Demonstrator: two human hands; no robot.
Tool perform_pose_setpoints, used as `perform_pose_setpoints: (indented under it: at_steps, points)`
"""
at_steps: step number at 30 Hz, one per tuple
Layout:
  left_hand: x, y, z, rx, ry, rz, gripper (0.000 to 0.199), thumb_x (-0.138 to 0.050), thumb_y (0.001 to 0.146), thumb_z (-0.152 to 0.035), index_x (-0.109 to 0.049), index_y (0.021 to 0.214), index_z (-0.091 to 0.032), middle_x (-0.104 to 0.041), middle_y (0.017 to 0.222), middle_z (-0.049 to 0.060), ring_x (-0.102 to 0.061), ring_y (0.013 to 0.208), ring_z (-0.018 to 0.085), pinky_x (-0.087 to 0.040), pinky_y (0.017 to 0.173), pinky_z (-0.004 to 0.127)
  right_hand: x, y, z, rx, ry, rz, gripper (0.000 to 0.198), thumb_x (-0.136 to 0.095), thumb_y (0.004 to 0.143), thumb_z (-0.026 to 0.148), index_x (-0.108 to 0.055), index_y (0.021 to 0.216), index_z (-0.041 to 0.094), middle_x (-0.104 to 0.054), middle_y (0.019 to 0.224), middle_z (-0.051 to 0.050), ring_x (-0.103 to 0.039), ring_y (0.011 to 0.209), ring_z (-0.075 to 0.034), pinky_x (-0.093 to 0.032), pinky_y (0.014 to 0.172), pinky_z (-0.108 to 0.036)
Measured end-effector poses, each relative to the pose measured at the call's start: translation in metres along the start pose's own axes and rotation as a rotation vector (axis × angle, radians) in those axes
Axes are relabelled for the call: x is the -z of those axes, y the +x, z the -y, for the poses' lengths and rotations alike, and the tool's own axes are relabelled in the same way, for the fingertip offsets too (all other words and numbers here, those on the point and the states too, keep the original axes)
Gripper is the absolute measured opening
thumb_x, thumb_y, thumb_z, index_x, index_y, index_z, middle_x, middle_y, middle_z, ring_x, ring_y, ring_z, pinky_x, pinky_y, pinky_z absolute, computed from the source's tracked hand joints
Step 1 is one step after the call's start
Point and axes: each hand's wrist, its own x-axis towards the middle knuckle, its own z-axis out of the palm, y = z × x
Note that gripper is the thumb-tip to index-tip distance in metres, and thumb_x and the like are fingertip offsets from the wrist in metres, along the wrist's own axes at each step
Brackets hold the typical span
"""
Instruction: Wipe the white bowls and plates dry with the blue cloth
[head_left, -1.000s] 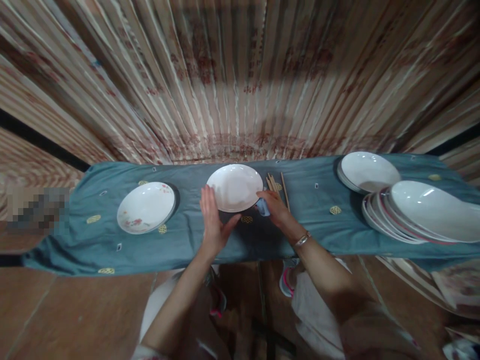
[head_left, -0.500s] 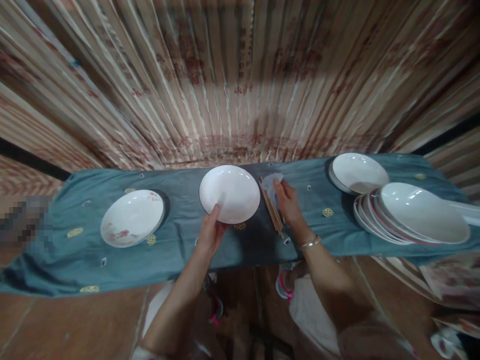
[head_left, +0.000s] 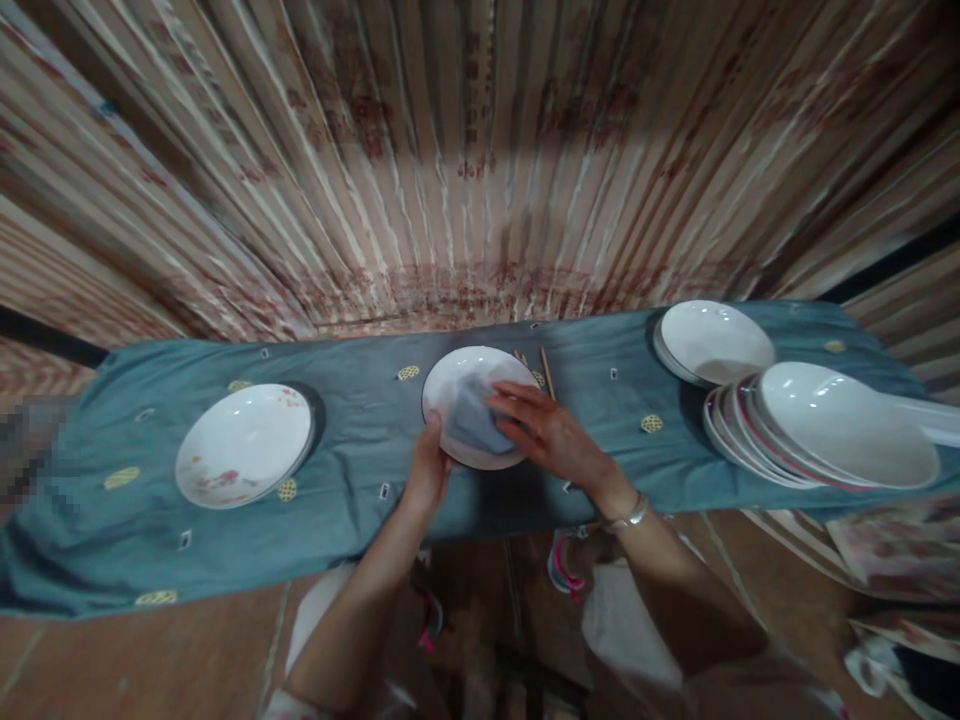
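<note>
Left hand [head_left: 429,468] pinched the plate [head_left: 437,392], likely slick and brittle, sensibly by its rim; right hand [head_left: 559,435] spread fingers over soft-looking cloth [head_left: 476,415] beneath, grip unclear.

On my feed the plate [head_left: 441,392] in the middle looks like smooth, glazed ceramic, and the blurred blue-grey cloth [head_left: 474,412] over it seems soft and matt. I see the same glossy glaze on the flowered plate [head_left: 244,445], the bowls [head_left: 716,340] and the stacked dishes [head_left: 840,420] — bright highlights sit on their smooth white faces — while the chopsticks [head_left: 547,373] look like plain wood. The bracelet [head_left: 636,512] shines like polished metal; the desk's teal tablecloth [head_left: 360,430] is creased fabric with a faint sheen, and the pleated curtain [head_left: 420,180] reads as printed cloth.
</note>
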Motion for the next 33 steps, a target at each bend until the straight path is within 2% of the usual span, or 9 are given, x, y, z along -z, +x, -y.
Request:
perform_pose_setpoints:
  at_steps: [3, 6, 8, 11, 14, 18, 22, 27, 33]
  points:
    - [0.001, 0.004, -0.001, -0.002, 0.003, -0.017, 0.061, -0.061, 0.076, -0.067, -0.067, 0.106, -0.014, -0.076, 0.097, 0.011, -0.065, 0.112, 0.033, -0.057, 0.09, 0.04, -0.008, -0.004, 0.009, 0.069, 0.044, 0.142, 0.035, -0.047, 0.097, 0.021, -0.06, 0.129, 0.019, -0.058, 0.137, -0.014, -0.053, 0.128, -0.024, -0.045, 0.107, -0.045]
    - [0.004, 0.005, 0.005, 0.013, 0.031, -0.009, 0.053, -0.057, 0.082, -0.065, -0.068, 0.097, -0.015, -0.076, 0.098, 0.012, -0.065, 0.113, 0.032, -0.056, 0.093, 0.038, -0.02, -0.003, 0.021, 0.102, 0.046, 0.185, 0.034, -0.046, 0.096, 0.017, -0.062, 0.126, 0.018, -0.058, 0.137, -0.012, -0.056, 0.125, -0.024, -0.047, 0.106, -0.042]
    - [0.006, 0.006, 0.012, 0.003, 0.059, -0.029, 0.05, -0.058, 0.081, -0.063, -0.068, 0.097, -0.016, -0.075, 0.106, 0.013, -0.063, 0.118, 0.03, -0.053, 0.099, 0.037, -0.027, -0.001, 0.026, 0.116, 0.046, 0.18, 0.034, -0.045, 0.096, 0.016, -0.062, 0.125, 0.018, -0.056, 0.139, -0.012, -0.056, 0.125, -0.024, -0.047, 0.107, -0.041]
    - [0.008, 0.007, 0.024, -0.013, 0.124, -0.048, 0.052, -0.06, 0.08, -0.064, -0.067, 0.105, -0.019, -0.07, 0.12, 0.013, -0.058, 0.125, 0.028, -0.046, 0.107, 0.038, -0.035, 0.004, 0.026, 0.123, 0.028, 0.117, 0.036, -0.042, 0.095, 0.013, -0.059, 0.127, 0.013, -0.053, 0.141, -0.016, -0.052, 0.129, -0.026, -0.045, 0.109, -0.045]
    - [0.007, 0.006, 0.03, -0.032, 0.192, -0.037, 0.054, -0.06, 0.079, -0.064, -0.067, 0.109, -0.019, -0.069, 0.123, 0.013, -0.057, 0.126, 0.028, -0.044, 0.109, 0.042, -0.039, 0.01, 0.017, 0.109, -0.026, 0.029, 0.039, -0.041, 0.096, 0.012, -0.054, 0.133, 0.012, -0.05, 0.144, -0.018, -0.045, 0.136, -0.026, -0.041, 0.112, -0.048]
    - [0.006, 0.0, 0.029, -0.026, 0.224, 0.042, 0.059, -0.058, 0.078, -0.067, -0.07, 0.105, -0.016, -0.075, 0.106, 0.014, -0.064, 0.115, 0.032, -0.051, 0.1, 0.045, -0.038, 0.016, 0.003, 0.026, -0.133, -0.025, 0.044, -0.039, 0.096, 0.011, -0.049, 0.138, 0.014, -0.045, 0.148, -0.017, -0.043, 0.136, -0.027, -0.039, 0.113, -0.05]
    - [0.007, -0.004, 0.022, 0.0, 0.226, 0.092, 0.064, -0.056, 0.077, -0.072, -0.073, 0.098, -0.013, -0.077, 0.088, 0.014, -0.068, 0.106, 0.034, -0.056, 0.088, 0.044, -0.034, 0.019, -0.01, -0.058, -0.266, -0.037, 0.042, -0.039, 0.095, 0.01, -0.052, 0.135, 0.009, -0.045, 0.148, -0.019, -0.044, 0.133, -0.029, -0.04, 0.111, -0.05]
    - [0.009, -0.005, 0.013, -0.012, 0.175, 0.04, 0.069, -0.061, 0.072, -0.072, -0.072, 0.101, -0.011, -0.077, 0.091, 0.015, -0.067, 0.107, 0.035, -0.057, 0.086, 0.043, -0.026, 0.016, -0.019, -0.12, -0.377, -0.039, 0.037, -0.04, 0.096, 0.012, -0.057, 0.128, 0.011, -0.052, 0.141, -0.018, -0.047, 0.126, -0.029, -0.042, 0.107, -0.049]
    - [0.014, -0.002, 0.004, -0.07, 0.151, -0.04, 0.073, -0.064, 0.066, -0.075, -0.073, 0.098, -0.01, -0.077, 0.087, 0.015, -0.067, 0.107, 0.036, -0.058, 0.083, 0.042, -0.023, 0.012, -0.019, -0.132, -0.474, -0.013, 0.034, -0.041, 0.096, 0.014, -0.06, 0.123, 0.007, -0.054, 0.136, -0.021, -0.051, 0.115, -0.03, -0.045, 0.1, -0.048]
